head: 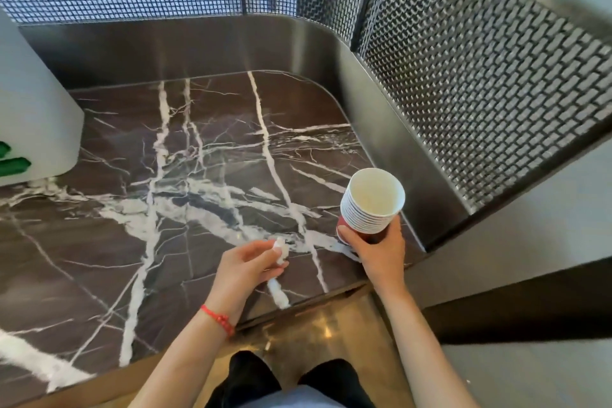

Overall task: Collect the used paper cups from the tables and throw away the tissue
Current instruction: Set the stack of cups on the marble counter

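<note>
A stack of several red paper cups (369,209) with white insides is held upright over the right edge of the dark marble table (165,175). My right hand (381,248) grips the stack around its base. My left hand (245,270), with a red bracelet on the wrist, hovers low over the table near its front edge. It pinches a small crumpled white tissue (280,250) between thumb and fingertips.
A white box (36,122) with green marks stands on the table at the left. A brushed-metal wall (381,116) topped with woven mesh panels curves round the table's back and right. Polished floor and my dark trousers show below the front edge.
</note>
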